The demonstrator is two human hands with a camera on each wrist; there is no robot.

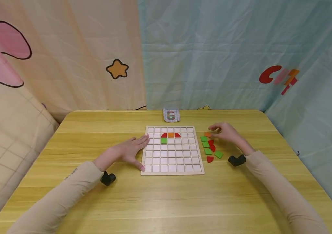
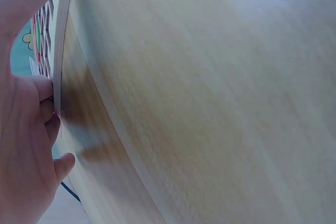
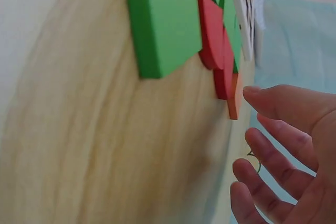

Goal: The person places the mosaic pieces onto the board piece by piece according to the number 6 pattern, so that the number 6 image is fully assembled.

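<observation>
A white grid board (image 1: 173,173) with a pale wooden frame lies on the table. In its cells sit an orange square tile (image 1: 170,135) between two red quarter-round tiles, and a green tile (image 1: 164,140) below the left red one. My left hand (image 1: 127,150), fingers spread, rests along the board's left edge. To the right of the board my right hand (image 1: 227,132) hangs beside a loose orange tile (image 1: 207,134), fingers loosely bent and holding nothing. In the right wrist view the thumb (image 3: 278,103) is close by that orange tile (image 3: 234,98).
Several loose green tiles (image 1: 207,151) and red quarter-round tiles (image 1: 210,159) lie right of the board. Behind it is a small printed pattern card (image 1: 171,115). Curtains (image 1: 212,65) hang around the wooden table (image 1: 171,201).
</observation>
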